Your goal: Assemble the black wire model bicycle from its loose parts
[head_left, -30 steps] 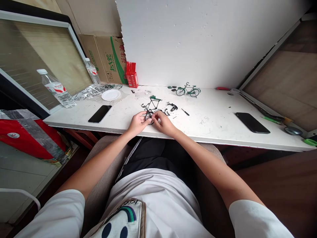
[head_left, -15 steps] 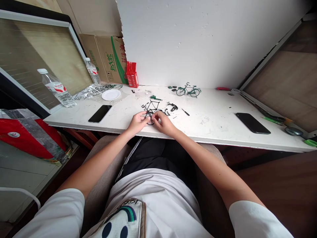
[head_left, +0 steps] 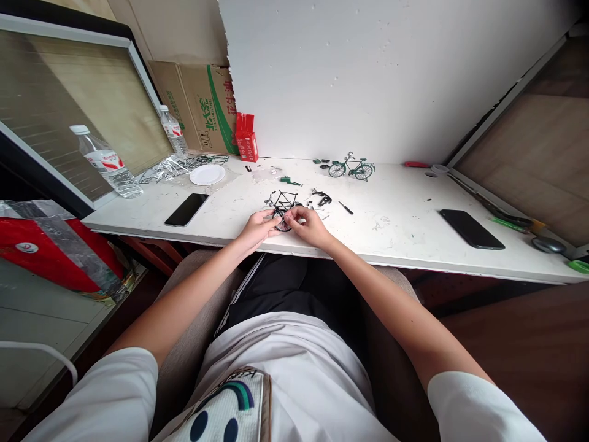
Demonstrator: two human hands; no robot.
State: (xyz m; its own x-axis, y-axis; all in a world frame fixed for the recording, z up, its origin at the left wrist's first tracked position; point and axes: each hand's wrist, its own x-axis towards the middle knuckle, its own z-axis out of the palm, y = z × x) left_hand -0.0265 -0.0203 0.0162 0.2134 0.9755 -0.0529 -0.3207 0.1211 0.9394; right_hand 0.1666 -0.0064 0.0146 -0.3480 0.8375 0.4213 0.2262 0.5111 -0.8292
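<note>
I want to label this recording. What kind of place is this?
Probably a hobby work desk at home: a small model bicycle, loose black parts and a cardboard box are there.

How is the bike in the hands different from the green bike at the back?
The black bike is dark all over, while the green bike has a green frame. The black bike is held by the left hand and right hand; the green bike stands without hands. The black bike shows just one wheel clearly, but the green bike shows two. Both are tiny bikes with thin frames.
</note>
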